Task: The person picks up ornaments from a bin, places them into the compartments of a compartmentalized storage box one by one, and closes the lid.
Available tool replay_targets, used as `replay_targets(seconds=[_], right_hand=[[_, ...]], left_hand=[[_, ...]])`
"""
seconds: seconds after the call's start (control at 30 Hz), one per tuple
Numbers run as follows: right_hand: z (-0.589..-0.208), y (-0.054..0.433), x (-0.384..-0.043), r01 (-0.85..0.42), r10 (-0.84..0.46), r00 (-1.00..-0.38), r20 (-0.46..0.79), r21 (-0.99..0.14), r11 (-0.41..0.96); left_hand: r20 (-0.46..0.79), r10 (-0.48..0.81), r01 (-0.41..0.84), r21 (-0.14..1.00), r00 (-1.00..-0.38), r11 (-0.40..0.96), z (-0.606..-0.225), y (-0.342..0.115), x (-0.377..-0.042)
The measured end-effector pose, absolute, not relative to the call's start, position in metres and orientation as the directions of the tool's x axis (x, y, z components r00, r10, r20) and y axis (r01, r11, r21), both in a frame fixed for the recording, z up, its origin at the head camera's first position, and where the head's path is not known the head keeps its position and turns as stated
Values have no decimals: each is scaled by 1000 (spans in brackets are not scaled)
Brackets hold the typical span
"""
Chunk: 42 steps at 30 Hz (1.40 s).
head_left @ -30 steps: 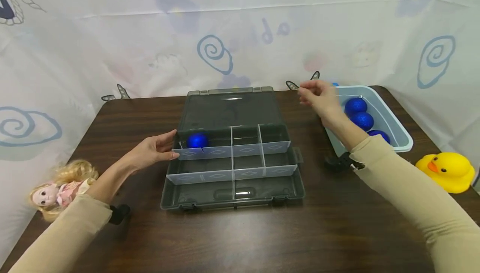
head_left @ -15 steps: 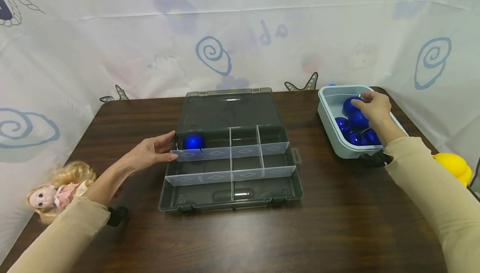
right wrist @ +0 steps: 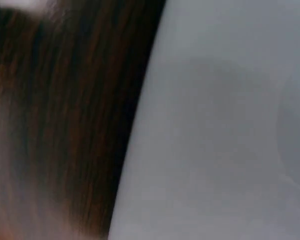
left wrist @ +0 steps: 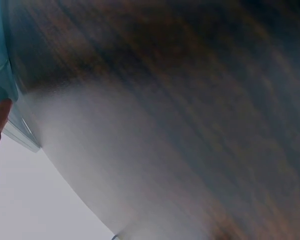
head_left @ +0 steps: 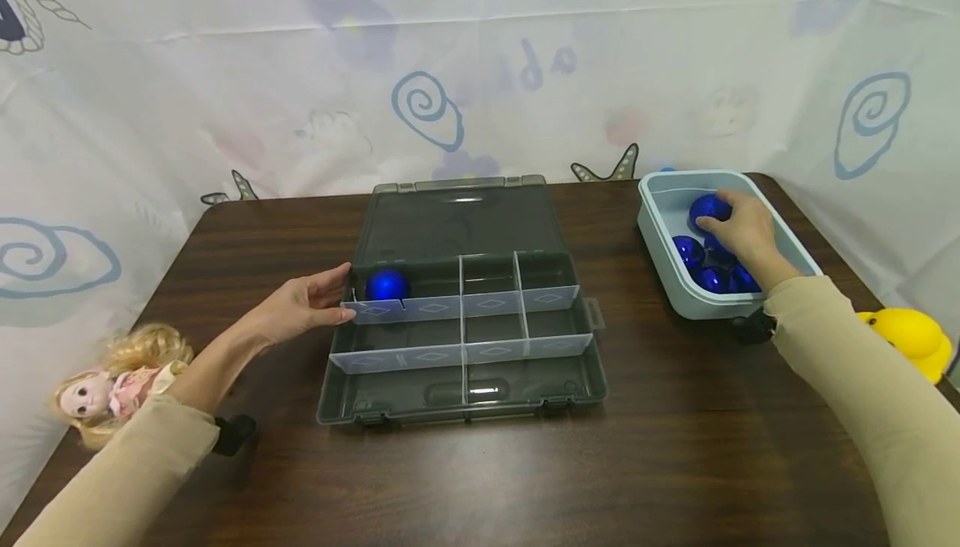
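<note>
In the head view a smoky clear compartment box (head_left: 408,409) lies with its lid folded back, its tray split by pale dividers. One blue bauble (head_left: 387,285) sits in its back left compartment. My left hand (head_left: 296,309) rests against the box's left side, fingers fairly straight; the left wrist view catches one fingertip (left wrist: 2,111) at the box. Reaching into a pale blue tub (head_left: 675,287), my right hand (head_left: 744,230) grips a glittery blue bauble (head_left: 705,210) between thumb and fingers. Several shiny blue baubles (head_left: 687,252) lie below it, partly hidden by the hand.
A blond doll (head_left: 123,388) lies at the left table edge behind my left forearm. Past my right sleeve, a yellow rubber duck (head_left: 911,338) is partly covered. A printed white cloth (head_left: 480,55) hangs behind the dark wooden table (head_left: 465,480).
My right hand has moved from beside the box's lid rightward into the tub and taken hold of a bauble there. The left hand keeps its place at the box.
</note>
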State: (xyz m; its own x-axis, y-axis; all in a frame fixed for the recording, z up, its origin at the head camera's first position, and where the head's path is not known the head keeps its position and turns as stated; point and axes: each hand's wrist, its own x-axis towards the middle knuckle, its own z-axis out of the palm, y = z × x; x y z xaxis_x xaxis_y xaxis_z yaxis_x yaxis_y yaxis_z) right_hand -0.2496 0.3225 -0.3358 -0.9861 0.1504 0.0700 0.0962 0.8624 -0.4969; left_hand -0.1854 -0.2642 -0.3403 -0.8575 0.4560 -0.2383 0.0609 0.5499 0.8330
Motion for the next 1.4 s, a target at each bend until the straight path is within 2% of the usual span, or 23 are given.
replay_targets(seconds=[0.5,0.7,0.97,1.27,1.4], right_hand=[[-333,310,-254,35,107,-986,128,-465,885],[-335,309,-255,18,69,-992,102,-438,899],[-335,310,-256,83,117,-992,42,-478,874],[-338,312,-257,60,86,-996,35,-464,884],[-333,309,-253,89,153,-986,72,-550,830]], left_hand=[[-236,449,56,835,-862,547,-340,-266,-184],[-227,449,65,834,-864,548,-339,-265,-184],[-229,451,61,838,-863,542,-338,-264,-183],[-232,444,59,834,-865,549,-342,-265,-184],[-229,450,64,835,-863,547,-343,-265,-185]])
